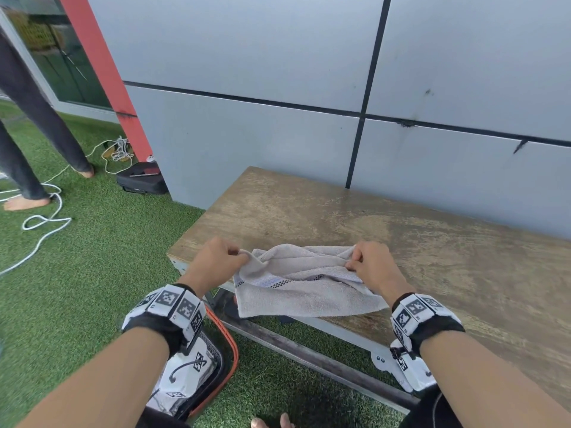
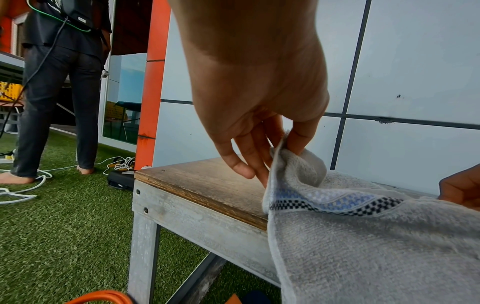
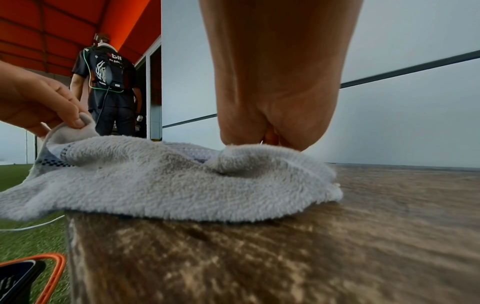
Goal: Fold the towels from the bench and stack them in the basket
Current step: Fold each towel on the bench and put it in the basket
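The basket (image 1: 230,362) with its orange rim sat nearest, on the grass at the near left, under the left arm. Past it, a grey towel (image 1: 304,293) lay on the near left end of the wooden bench (image 1: 432,257), and its near edge hung over the side. The left hand (image 1: 216,257) pinched the towel's far left corner. The right hand (image 1: 374,262) pinched the far right corner. The towel looked bunched up, so the fold might come out crooked, or it might slip off onto the grass.
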Tool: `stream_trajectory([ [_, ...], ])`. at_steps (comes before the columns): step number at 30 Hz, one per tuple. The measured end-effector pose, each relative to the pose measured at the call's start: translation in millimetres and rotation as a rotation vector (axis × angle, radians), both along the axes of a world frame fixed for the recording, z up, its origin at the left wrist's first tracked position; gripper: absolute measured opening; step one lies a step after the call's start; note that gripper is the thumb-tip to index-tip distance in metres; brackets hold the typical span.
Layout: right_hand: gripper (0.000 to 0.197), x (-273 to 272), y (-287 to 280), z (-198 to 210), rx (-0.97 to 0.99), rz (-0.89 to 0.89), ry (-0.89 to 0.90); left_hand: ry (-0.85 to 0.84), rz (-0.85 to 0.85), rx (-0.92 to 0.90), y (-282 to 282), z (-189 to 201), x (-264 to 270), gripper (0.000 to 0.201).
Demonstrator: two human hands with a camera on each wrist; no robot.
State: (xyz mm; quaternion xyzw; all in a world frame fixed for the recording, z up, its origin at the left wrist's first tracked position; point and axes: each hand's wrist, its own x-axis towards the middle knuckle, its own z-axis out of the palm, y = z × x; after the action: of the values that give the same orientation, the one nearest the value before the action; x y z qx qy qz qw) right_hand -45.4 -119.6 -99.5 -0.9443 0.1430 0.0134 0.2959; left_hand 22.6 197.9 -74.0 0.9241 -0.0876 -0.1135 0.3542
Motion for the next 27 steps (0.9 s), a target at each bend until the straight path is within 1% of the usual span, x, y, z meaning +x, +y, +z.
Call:
stream_trajectory([
  [3, 0.025, -2, 3, -1, -0.016, -0.009, -0.013, 0.005, -0.002, -0.014, 1, -1, -1, 0.033],
  [6, 0.016, -6, 0, -5, 0.011, -0.007, -0.072, 0.004, -0.007, -0.019, 1, 4, -3, 0.036],
  [8, 0.015, -9, -3, -1, 0.056, 0.002, -0.120, -0.011, -0.009, -0.001, 2, 12, -4, 0.035],
  [10, 0.015, -9, -9, 11, 0.064, 0.014, -0.186, -0.031, -0.010, 0.003, 4, 22, -3, 0.035],
  [12, 0.017, -8, -21, 31, 0.070, 0.025, -0.296, -0.043, -0.021, -0.018, 8, 35, 1, 0.032],
  [14, 0.019, -7, -36, 59, 0.126, 0.015, -0.414, -0.087, -0.025, -0.048, 13, 53, 10, 0.022],
  [16, 0.019, -5, -51, 91, 0.180, 0.001, -0.513, -0.121, -0.006, -0.126, 13, 77, 18, 0.012],
  [19, 0.018, -2, -69, 140, 0.204, -0.002, -0.660, -0.202, -0.019, -0.240, 4, 119, 24, 0.005],
  [22, 0.013, -3, -82, 180, 0.161, 0.013, -0.747, -0.292, -0.043, -0.304, -8, 157, 27, 0.006],
  [25, 0.012, -7, -92, 206, 0.124, -0.005, -0.800, -0.303, -0.102, -0.395, -18, 186, 28, 0.005],
  [27, 0.011, -11, -98, 215, 0.091, -0.024, -0.801, -0.295, -0.144, -0.426, -23, 197, 27, 0.013],
])
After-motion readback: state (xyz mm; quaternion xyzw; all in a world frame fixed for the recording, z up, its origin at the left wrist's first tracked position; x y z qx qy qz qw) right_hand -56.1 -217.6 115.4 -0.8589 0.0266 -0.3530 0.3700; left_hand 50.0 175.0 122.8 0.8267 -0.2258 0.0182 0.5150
